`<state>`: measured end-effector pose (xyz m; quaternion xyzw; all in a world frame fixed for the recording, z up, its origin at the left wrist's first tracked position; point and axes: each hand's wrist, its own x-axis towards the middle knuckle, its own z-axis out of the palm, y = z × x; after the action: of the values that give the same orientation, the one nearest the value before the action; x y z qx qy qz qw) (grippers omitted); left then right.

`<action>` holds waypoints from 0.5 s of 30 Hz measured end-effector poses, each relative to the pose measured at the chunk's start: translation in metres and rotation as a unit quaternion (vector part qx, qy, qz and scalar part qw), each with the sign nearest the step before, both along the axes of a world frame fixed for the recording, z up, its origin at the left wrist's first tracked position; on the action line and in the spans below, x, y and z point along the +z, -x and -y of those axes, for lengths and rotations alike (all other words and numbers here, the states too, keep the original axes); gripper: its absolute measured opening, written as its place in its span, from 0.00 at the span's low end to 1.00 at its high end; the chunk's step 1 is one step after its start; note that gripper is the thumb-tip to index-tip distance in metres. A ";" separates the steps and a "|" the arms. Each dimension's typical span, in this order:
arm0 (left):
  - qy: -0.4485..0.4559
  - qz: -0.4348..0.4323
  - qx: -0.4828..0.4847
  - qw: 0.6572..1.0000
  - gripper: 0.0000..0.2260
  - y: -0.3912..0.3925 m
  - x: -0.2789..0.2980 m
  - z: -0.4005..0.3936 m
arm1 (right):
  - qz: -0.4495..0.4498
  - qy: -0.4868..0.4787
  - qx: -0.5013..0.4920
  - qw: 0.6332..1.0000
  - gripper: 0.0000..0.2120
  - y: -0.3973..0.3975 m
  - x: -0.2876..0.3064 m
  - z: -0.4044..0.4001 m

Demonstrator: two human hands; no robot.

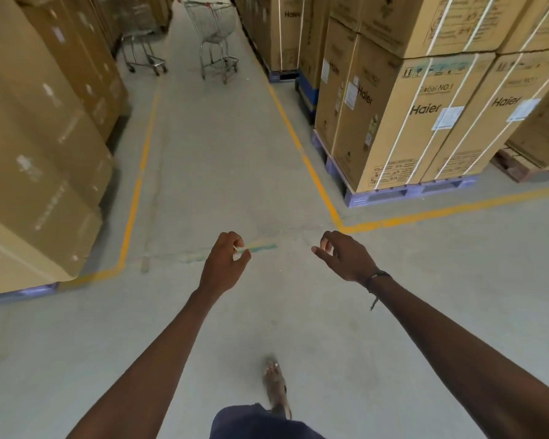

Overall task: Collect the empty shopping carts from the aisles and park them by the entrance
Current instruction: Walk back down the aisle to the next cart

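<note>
**Walking up the aisle to fetch the carts**

Head view: left hand [224, 264] and right hand [346, 256] reach forward, fingers loosely curled, holding nothing. Far up the aisle stands an empty cart [216, 36], a second cart [141, 42] left of it. Next, I judge: close in and grip its handle.

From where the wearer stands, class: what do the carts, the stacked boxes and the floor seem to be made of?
Carts: bare metal wire, judging by the thin silvery grid.
Boxes: brown matte corrugated cardboard, bound with white straps.
Floor: probably smooth grey concrete, with painted yellow lines.
</note>
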<state>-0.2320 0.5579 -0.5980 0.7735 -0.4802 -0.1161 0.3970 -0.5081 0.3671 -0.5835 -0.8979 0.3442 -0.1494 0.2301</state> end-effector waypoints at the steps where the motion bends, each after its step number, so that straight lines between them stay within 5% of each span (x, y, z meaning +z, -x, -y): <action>1: -0.003 -0.002 0.008 1.000 0.08 -0.018 0.002 0.018 | 0.000 0.000 0.002 1.000 0.15 -0.015 0.000 0.022; 15: -0.044 0.022 0.029 0.998 0.09 -0.227 0.010 0.267 | -0.002 -0.013 0.024 1.000 0.15 -0.213 -0.025 0.304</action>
<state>-0.0053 0.2910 -0.5878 0.8061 -0.4605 -0.1083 0.3555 -0.2952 0.0634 -0.6085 -0.9033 0.3246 -0.1375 0.2445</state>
